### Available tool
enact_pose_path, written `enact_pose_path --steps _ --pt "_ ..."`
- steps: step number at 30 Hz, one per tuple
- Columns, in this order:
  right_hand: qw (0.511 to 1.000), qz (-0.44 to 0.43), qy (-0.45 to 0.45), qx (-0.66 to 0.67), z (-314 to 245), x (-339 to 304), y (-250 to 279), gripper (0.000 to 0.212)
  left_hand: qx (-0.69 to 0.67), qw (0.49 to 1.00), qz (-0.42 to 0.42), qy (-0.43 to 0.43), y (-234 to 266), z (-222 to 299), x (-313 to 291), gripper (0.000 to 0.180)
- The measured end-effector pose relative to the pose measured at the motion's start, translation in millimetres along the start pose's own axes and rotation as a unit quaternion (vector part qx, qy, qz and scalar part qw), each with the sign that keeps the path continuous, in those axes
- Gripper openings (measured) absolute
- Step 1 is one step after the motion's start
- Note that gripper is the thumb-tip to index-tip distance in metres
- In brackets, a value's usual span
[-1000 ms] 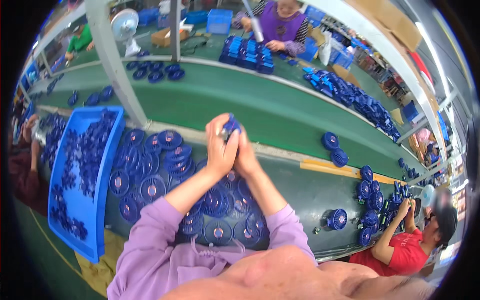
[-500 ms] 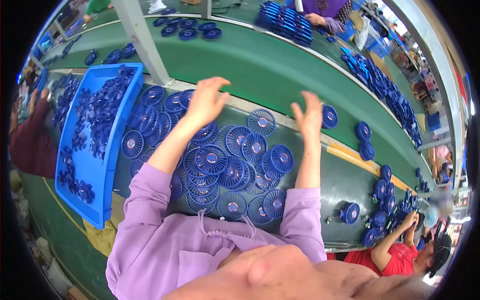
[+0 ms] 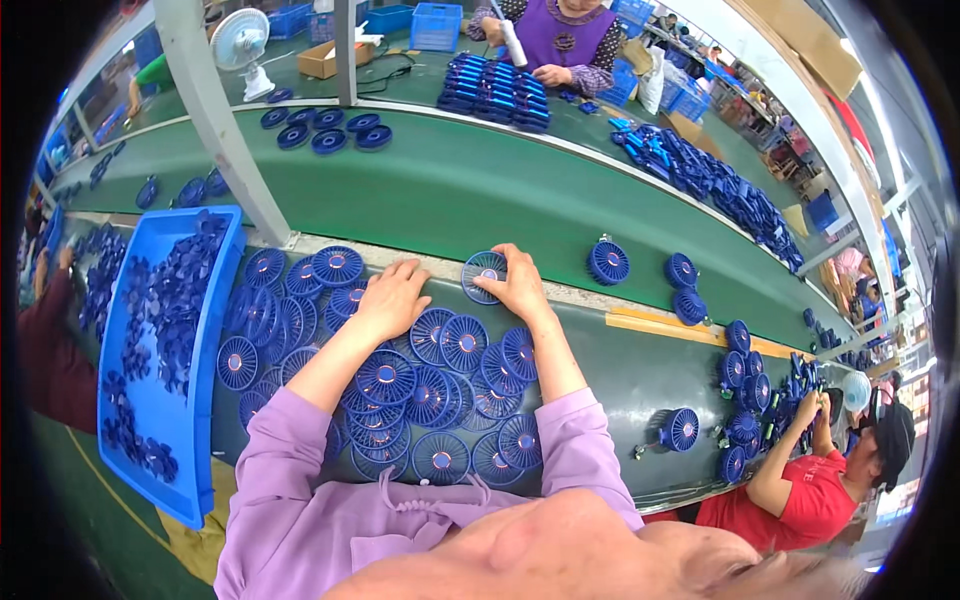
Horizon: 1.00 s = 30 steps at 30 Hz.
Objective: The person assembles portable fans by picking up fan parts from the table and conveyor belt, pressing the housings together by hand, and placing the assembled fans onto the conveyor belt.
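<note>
Round blue fan grilles (image 3: 441,457) with radiating spokes lie in a loose, overlapping pile on the dark bench in front of me. My right hand (image 3: 520,288) grips one single blue fan grille (image 3: 482,274) at the pile's far edge, the thumb over its face and the fingers at its right rim. To the left, my left hand (image 3: 392,300) rests palm down with its fingers stretched out, holding nothing that shows. It lies next to another grille (image 3: 346,298), and some grilles are partly hidden beneath that hand and forearm.
A blue tray (image 3: 207,420) of small dark blue parts stands at left. Beyond the bench runs a green conveyor belt (image 3: 440,190) carrying blue fan heads (image 3: 609,262). A metal post (image 3: 225,140) rises behind the pile. One person in red (image 3: 800,500) works at right, another in purple across the belt.
Both hands have come down from above the bench's far edge. My right hand has moved left onto a grille, and my left hand has settled beside the pile. The view has shifted.
</note>
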State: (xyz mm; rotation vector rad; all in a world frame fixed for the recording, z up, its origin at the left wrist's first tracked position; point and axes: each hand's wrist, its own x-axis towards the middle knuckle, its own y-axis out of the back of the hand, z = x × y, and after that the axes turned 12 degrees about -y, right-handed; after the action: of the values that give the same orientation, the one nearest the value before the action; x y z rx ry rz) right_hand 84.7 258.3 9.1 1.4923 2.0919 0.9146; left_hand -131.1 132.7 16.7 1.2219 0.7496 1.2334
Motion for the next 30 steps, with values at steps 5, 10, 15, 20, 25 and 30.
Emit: enact_pose_path --steps 5,10,15,20,25,30 --pt "0.993 0.073 0.054 -0.075 14.3 1.2 -9.4 0.057 -0.009 1.0 -0.01 0.008 2.5 3.0 1.7 0.044" --pt "0.99 0.081 0.06 -0.102 17.9 2.9 -12.8 0.051 -0.011 1.0 -0.009 0.013 3.8 4.8 3.5 0.044" --pt "0.981 0.073 0.119 -0.138 11.3 0.3 -12.1 0.068 -0.013 1.0 -0.008 0.017 3.9 2.6 4.0 0.044" --pt "0.977 0.066 0.123 -0.159 13.6 -2.8 -12.1 0.078 -0.017 1.0 -0.009 0.015 4.0 4.2 3.4 0.043" --pt "0.977 0.07 0.103 -0.175 17.7 -3.1 -13.9 0.079 -0.024 1.0 -0.012 0.014 3.3 4.8 2.9 0.042" --pt "0.975 0.086 0.111 -0.171 20.2 -2.9 -15.8 0.076 -0.038 0.999 -0.022 0.023 4.9 2.9 2.8 0.044"
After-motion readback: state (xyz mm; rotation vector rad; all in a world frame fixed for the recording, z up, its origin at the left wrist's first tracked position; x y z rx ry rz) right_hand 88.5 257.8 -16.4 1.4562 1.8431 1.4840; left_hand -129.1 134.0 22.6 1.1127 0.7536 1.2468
